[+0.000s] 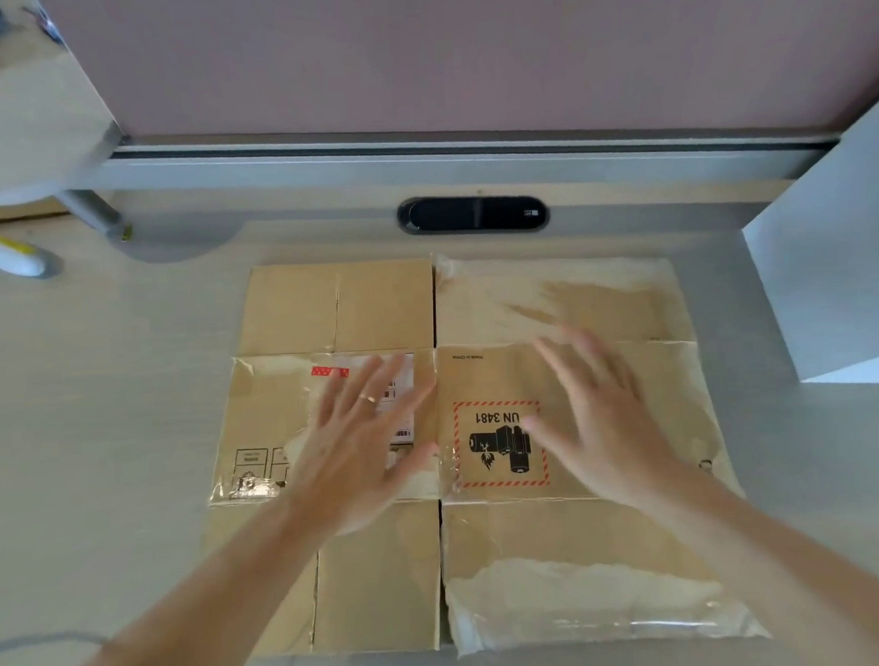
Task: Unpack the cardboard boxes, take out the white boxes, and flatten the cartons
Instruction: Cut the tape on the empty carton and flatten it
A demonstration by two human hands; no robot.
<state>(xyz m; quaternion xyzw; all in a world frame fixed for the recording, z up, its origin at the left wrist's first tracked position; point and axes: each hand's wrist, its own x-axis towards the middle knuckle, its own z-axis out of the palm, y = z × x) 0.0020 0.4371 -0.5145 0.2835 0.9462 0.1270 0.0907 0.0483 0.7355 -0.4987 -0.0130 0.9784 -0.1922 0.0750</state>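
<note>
At the far left edge of the pale wood-grain table [98, 431], a white and yellow object [0, 256] is lying, too blurred to name, and a grey cable [39, 640] is curving along the near left side. In the middle of the table the brown cardboard carton [380, 583] is lying fully flattened, its flaps spread out toward the far and near edges, so it is enclosing nothing. The left hand [356, 441], wearing a ring [368, 399], is reaching over the carton's left panel, partly covering a white shipping label [402, 386]; its fingers [379, 383] are stretching out straight and spread apart, gripping nothing. Just right of the carton's centre crease, a red-bordered UN 3481 battery label [501, 442] is showing upside down. The right hand [608, 425] is reaching over the right panel beside that label, likewise with straight, spread fingers and no hold on anything; motion blur is hiding whether either palm is actually touching the cardboard. Shiny clear tape [587, 601] is clinging to the carton's right-hand flaps. Beyond the carton, a black oval insert [471, 215] is sitting in the table before a pink partition [461, 48]. At the right edge a white box [836, 283] is standing on the table, apart from the carton, with its contents out of sight.
</note>
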